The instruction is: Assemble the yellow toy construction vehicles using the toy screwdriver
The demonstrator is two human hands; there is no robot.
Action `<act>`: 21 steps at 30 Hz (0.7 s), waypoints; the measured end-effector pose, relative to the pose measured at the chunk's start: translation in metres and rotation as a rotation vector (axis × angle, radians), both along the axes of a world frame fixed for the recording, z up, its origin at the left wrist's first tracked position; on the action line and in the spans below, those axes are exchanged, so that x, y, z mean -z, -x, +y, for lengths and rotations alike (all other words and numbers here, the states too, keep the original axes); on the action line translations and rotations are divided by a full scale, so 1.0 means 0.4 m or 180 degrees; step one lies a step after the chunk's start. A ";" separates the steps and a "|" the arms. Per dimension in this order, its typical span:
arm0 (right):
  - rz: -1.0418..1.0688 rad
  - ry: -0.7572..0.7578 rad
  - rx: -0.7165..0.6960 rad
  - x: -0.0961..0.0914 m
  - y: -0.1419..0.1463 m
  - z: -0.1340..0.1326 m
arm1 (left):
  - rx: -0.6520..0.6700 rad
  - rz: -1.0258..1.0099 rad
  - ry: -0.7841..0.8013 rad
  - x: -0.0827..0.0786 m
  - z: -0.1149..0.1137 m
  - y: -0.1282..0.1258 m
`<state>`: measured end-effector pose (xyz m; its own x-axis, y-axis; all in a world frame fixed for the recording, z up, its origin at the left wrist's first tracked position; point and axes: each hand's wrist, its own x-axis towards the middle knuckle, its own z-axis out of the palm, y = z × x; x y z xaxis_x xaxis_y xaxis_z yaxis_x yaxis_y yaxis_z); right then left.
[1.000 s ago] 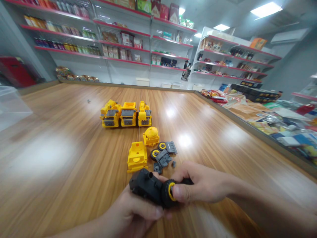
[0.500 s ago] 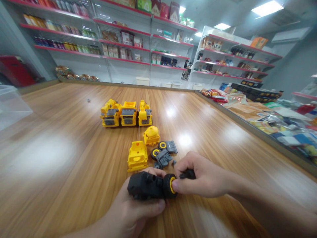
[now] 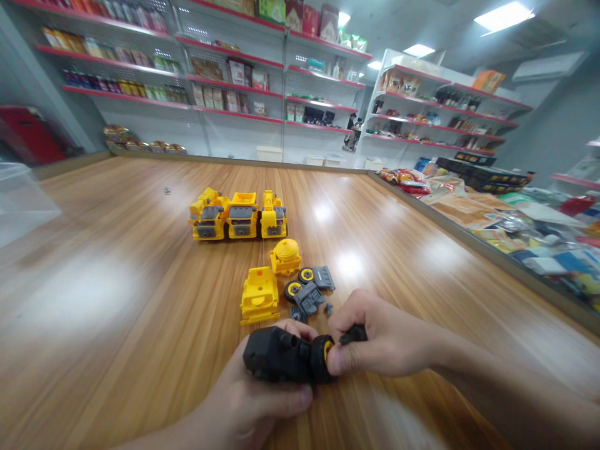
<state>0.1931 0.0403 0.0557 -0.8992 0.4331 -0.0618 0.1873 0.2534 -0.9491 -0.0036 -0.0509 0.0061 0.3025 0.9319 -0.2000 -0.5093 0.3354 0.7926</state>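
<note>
My left hand (image 3: 262, 394) is wrapped from below around a black toy truck chassis (image 3: 276, 356). At the chassis's right end sits a black wheel with a yellow hub (image 3: 322, 359). My right hand (image 3: 370, 337) is closed, with its thumb and fingertips pressed at the hub. A small black piece (image 3: 354, 334) shows within its curled fingers; its kind is unclear. Just beyond lie a yellow truck cab (image 3: 260, 294), a yellow mixer drum part (image 3: 285, 256), two loose wheels (image 3: 294, 290) and grey plastic parts (image 3: 309, 299).
Three yellow toy trucks (image 3: 242, 215) stand side by side farther back on the wooden table (image 3: 117, 350). A clear plastic box (image 3: 23, 197) is at the left edge. Packaged goods (image 3: 473, 206) lie beyond the right edge, and stocked shelves (image 3: 234, 94) stand behind.
The chassis has tilted slightly in my left hand, and its wheel has turned, showing less of the yellow hub. My right thumb has shifted a little down over the hub.
</note>
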 end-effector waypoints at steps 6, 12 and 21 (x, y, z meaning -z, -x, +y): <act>-0.0067 0.0182 0.0052 0.016 0.000 0.004 | 0.0098 -0.0298 0.0191 -0.015 0.000 0.000; 0.0159 -0.0795 0.0389 0.011 -0.005 0.000 | -0.0126 -0.0622 0.0480 -0.034 0.002 -0.006; 0.0592 -0.2041 0.0774 -0.032 0.006 -0.025 | -0.0149 -0.0551 0.0504 -0.043 0.000 -0.007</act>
